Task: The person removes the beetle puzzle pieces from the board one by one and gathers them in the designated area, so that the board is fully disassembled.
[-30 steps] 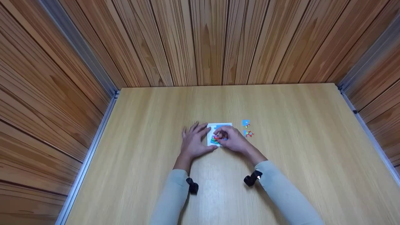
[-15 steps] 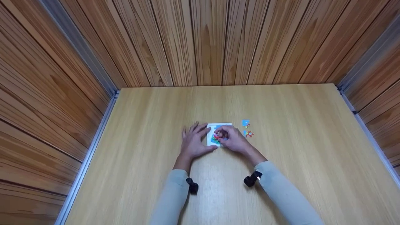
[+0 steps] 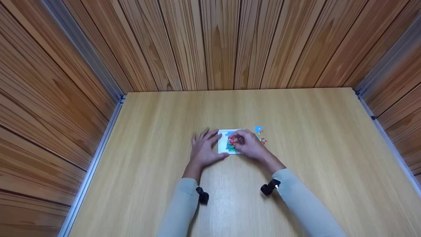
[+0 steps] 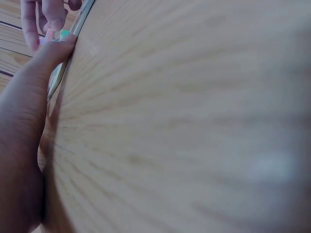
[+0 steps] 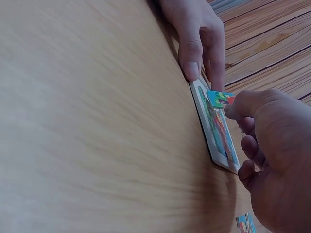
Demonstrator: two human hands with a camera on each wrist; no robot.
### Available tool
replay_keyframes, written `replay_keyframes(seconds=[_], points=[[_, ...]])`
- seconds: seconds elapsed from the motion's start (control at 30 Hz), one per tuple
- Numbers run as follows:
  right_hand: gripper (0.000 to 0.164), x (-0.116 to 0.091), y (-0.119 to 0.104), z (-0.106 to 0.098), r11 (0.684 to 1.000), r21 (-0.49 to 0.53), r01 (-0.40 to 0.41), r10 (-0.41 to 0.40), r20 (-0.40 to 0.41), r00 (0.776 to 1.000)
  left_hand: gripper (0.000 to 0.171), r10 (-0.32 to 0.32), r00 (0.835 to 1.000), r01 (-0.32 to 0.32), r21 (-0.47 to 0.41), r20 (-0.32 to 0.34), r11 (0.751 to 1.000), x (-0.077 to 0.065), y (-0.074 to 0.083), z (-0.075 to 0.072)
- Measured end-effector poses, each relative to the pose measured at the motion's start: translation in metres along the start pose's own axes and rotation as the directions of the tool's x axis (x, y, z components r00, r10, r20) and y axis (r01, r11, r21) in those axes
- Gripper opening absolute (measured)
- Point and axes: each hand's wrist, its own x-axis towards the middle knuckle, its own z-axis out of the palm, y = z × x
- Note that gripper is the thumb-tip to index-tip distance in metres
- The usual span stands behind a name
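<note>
A small puzzle board point(image 3: 223, 146) with a white border lies on the table, with a colourful picture inside its frame. My left hand point(image 3: 204, 150) rests at the board's left side with spread fingers, the thumb along the near edge and the fingertips toward the far left corner. Over the board, my right hand point(image 3: 252, 144) pinches a colourful jigsaw piece point(image 5: 219, 99) between thumb and fingers. In the right wrist view this piece is green, blue and red and is tilted above the picture. The right hand hides the right part of the board in the head view.
Loose jigsaw pieces lie right of the board: a blue one point(image 3: 259, 129) at the back and a red and yellow one point(image 3: 263, 141) nearer, partly behind the right hand. Wood-plank walls point(image 3: 220, 46) enclose the wooden table point(image 3: 158, 131) at the back and sides.
My right hand has moved slightly right over the board, and the jigsaw piece in its fingers shows more plainly. My left hand has stayed in place.
</note>
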Motion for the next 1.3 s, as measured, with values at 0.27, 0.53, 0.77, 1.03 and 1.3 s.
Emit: replay_keyframes(seconds=[0.27,0.53,0.77,1.03,1.3], points=[[0.024,-0.003,0.005,-0.010,1.000,0.000,0.006,-0.006,-0.005,1.000,0.093,-0.014,1.000,0.014,0.001,0.021,1.000,-0.001,0.001,-0.001],[0.027,-0.008,0.007,-0.024,0.996,-0.017,-0.089,0.089,0.035,0.995,0.093,-0.017,1.000,0.017,-0.002,0.025,1.000,-0.001,0.001,-0.002],[0.030,-0.011,0.010,-0.036,0.995,-0.036,-0.093,0.094,0.041,0.995,0.094,-0.024,0.999,0.024,0.003,0.025,1.000,-0.001,0.002,-0.002],[0.030,-0.013,0.012,-0.053,0.991,-0.064,-0.118,0.121,0.042,0.992,0.094,-0.023,1.000,0.023,0.005,0.020,1.000,0.000,0.002,-0.002],[0.031,-0.018,0.015,-0.073,0.986,-0.098,-0.133,0.140,0.063,0.988,0.093,-0.023,1.000,0.022,0.011,0.016,1.000,-0.001,0.003,0.000]])
